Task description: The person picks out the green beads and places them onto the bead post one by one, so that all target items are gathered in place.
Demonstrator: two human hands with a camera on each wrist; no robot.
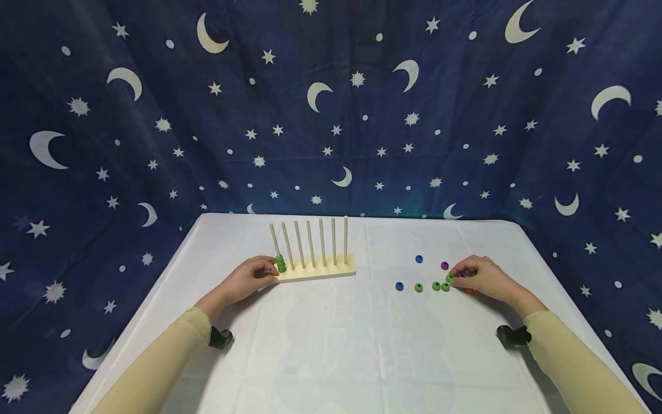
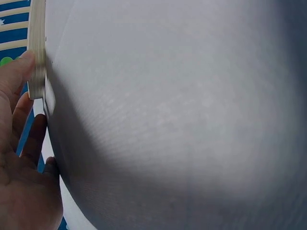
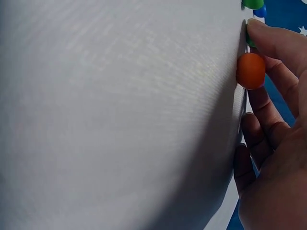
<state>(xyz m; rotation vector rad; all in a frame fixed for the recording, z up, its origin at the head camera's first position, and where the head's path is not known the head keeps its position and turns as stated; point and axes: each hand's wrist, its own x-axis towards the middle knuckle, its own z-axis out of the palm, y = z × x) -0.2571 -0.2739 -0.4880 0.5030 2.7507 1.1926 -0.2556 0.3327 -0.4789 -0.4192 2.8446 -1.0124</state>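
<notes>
A pale wooden peg rack [image 1: 320, 271] with several upright rods stands left of centre on the table. Green beads [image 1: 280, 263] are stacked on its leftmost rod. My left hand [image 1: 249, 277] grips the left end of the base, thumb on the near side in the left wrist view. Over on the right, my right hand [image 1: 488, 278] pinches a green bead [image 1: 450, 278] between thumb and fingertips; in the right wrist view the thumb covers most of it. An orange bead [image 3: 251, 71] lies beside those fingers. Three loose green beads [image 1: 437, 286] sit just left of the right hand.
Two blue beads [image 1: 419, 259] lie farther left of the green ones. A purple bead [image 1: 445, 265] is just behind the right fingertips, with another purple bead partly hidden under the hand. White cloth covers the table [image 1: 336, 345], and a dark blue star-and-moon curtain [image 1: 289, 103] surrounds it.
</notes>
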